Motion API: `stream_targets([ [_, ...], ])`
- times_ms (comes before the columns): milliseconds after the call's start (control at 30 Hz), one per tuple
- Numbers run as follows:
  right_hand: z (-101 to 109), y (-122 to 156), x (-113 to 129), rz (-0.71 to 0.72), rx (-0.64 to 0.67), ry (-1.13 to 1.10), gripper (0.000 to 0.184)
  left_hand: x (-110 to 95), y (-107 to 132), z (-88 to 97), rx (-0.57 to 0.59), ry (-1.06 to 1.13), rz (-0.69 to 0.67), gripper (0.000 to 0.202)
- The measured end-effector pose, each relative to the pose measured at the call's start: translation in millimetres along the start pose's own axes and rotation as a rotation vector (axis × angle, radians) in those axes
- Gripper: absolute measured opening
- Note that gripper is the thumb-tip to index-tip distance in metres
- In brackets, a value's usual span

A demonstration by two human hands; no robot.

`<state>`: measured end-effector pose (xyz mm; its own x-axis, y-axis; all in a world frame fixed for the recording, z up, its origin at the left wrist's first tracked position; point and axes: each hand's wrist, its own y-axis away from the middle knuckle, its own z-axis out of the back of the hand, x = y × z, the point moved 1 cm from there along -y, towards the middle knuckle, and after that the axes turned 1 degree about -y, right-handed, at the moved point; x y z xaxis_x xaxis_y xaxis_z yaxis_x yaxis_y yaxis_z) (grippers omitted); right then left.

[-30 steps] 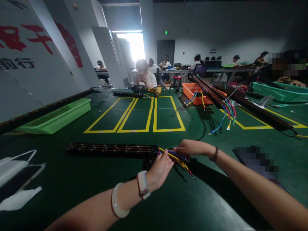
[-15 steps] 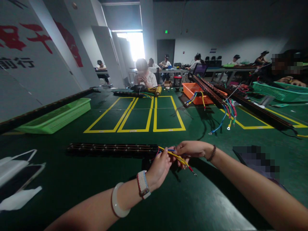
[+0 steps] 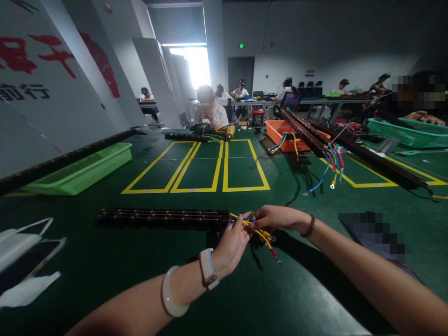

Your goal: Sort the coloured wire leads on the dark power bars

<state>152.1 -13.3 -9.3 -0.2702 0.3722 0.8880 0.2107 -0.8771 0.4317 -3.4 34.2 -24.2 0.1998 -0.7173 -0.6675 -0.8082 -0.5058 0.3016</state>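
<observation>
A long black strip with copper-coloured rails lies crosswise on the green table, and wires come out of its right end. My left hand pinches these wires close to the strip's end, thumb on top. Just right of it, my right hand is closed on the same bunch, its fingertips partly hidden behind the wires. Yellow wires run past both hands and hang down to the right. One ends in a red sleeve with a metal lug. A blue wire passes between the hands.
A green basket stands at left with another strip across it. An orange basket holds strips with lugged wires hanging toward me. Yellow tape frames mark the table. A dark pixelated object lies at right; people sit beyond.
The loose yellow wire ends have swung down and slightly left, and a ring lug now shows beside them. My right fingers have shifted a little on the wires; the strip stays put.
</observation>
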Motion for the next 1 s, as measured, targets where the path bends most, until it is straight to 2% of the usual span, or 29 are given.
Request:
stream_targets([
  [100, -0.8, 3.2, 5.9, 0.049, -0.061, 0.204, 0.04, -0.7, 0.6, -0.4, -0.017, 0.0, 0.011, 0.031],
  [200, -6.8, 6.0, 14.1, 0.039, -0.198, 0.533, 0.039, 0.9, -0.7, 1.3, -0.001, -0.003, 0.035, 0.03],
  [333, -27.8, 7.4, 25.4, -0.002, -0.416, 1.004, 0.032, 4.2, -2.8, 4.9, 0.06, 0.006, 0.018, 0.027],
  [400, -39.6, 7.2, 28.8, -0.025, -0.473, 1.194, 0.024, 6.0, -3.7, 6.6, 0.063, 0.015, 0.02, 0.025],
  [467, -48.2, 8.0, 31.2, -0.039, -0.477, 1.316, 0.018, 7.3, -4.5, 7.8, 0.048, 0.02, 0.03, 0.023],
  [567, -53.1, 15.7, 37.6, -0.086, -0.472, 1.355, 0.017, 7.6, -5.6, 8.6, 0.024, 0.027, 0.036, 0.018],
  [633, -53.8, 25.6, 45.6, -0.13, -0.541, 1.35, 0.023, 7.1, -6.2, 8.9, 0.013, 0.043, 0.046, 0.016],
  [700, -56.0, 35.9, 54.8, -0.09, -0.637, 1.357, 0.025, 6.4, -6.2, 9.4, 0.007, 0.06, 0.054, 0.015],
  [767, -60.7, 42.5, 60.9, 0.022, -0.683, 1.377, 0.019, 6.1, -5.4, 9.9, 0.021, 0.06, 0.045, 0.015],
  [833, -66.2, 43.3, 60.7, 0.078, -0.66, 1.394, 0.014, 6.4, -4.5, 10.0, 0.052, 0.05, 0.038, 0.016],
  [1000, -75.4, 28.4, 46.0, -0.043, -0.532, 1.451, 0.011, 8.4, -5.0, 9.8, 0.044, 0.022, 0.043, 0.017],
])
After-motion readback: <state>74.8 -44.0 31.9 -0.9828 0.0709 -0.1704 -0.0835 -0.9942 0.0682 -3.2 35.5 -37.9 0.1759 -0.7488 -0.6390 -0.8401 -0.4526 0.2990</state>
